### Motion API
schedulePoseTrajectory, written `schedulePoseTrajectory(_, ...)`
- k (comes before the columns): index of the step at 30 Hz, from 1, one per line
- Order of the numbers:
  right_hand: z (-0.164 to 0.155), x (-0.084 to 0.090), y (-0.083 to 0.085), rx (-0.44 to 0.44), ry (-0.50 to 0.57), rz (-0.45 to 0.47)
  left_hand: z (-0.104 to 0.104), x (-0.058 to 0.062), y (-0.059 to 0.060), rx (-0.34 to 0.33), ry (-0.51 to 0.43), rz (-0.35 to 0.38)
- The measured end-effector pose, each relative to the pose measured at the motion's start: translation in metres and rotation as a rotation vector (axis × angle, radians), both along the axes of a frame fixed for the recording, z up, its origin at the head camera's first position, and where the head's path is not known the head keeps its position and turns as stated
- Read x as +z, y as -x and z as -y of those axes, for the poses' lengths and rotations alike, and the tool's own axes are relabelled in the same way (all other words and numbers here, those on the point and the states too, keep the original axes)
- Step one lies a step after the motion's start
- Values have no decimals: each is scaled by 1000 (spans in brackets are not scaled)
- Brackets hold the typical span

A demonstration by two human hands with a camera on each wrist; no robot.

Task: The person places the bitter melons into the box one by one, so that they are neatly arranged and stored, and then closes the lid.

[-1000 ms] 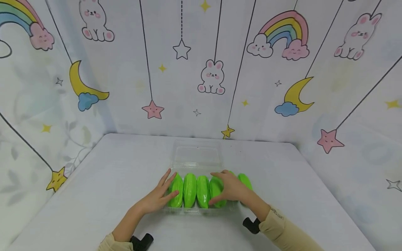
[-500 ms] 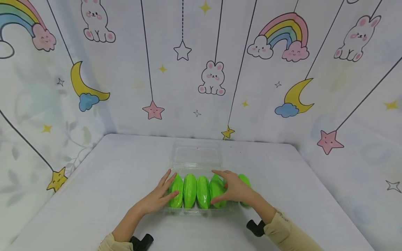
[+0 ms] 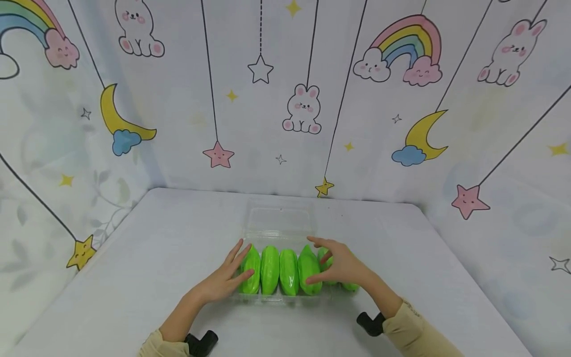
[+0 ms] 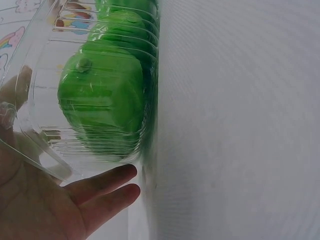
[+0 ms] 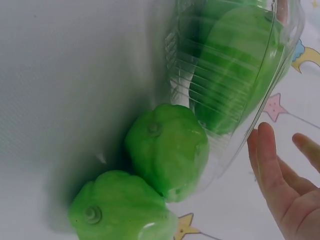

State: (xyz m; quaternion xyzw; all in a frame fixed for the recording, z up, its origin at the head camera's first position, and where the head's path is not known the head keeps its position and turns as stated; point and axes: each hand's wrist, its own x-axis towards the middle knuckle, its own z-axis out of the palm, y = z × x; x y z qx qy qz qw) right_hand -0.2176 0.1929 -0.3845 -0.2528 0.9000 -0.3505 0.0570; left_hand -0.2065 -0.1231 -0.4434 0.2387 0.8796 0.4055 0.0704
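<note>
Fruits: four green fruits (image 3: 269,270) lie side by side in your clear tray (image 3: 285,297), near the front middle of the table (image 3: 134,277); two more (image 3: 327,260) lie on the table just beside the tray's right end, touching each other in the right wrist view.
Tray: its clear lid (image 3: 280,220) lies open behind it, toward the back wall.
Left hand: your left hand (image 3: 225,277) rests against the tray's left end with straight, spread fingers; the thumb lies across the leftmost fruit (image 3: 250,271). The left wrist view shows your fingertips (image 4: 107,182) on the table at the tray's corner and that fruit (image 4: 102,97) behind the ribbed wall (image 4: 45,145). It grips nothing.
Right hand: your right hand (image 3: 341,265) sits over the tray's right end, fingers spread and loosely bent, the thumb near the fourth fruit (image 3: 309,270) and the palm above the loose ones. In the right wrist view your fingers (image 5: 267,160) stand apart from the tray wall (image 5: 225,90) and from the loose fruits (image 5: 167,150). It holds nothing.
Surroundings: a backdrop (image 3: 303,106) of rabbits, rainbows, moons and stars rises round the table.
</note>
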Motion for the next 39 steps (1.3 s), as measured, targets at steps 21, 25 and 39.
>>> schedulePoseTrajectory(21, -33, 9, 7, 32, 154, -8, 1, 1, -1, -4, -8, 13)
schedulePoseTrajectory(25, -44, 12, 8, 6, 140, -28, 0, 0, -1, -5, -9, 10)
schedulePoseTrajectory(39, -67, 10, 12, -49, 47, -80, -2, 3, -2, 5, -10, 15)
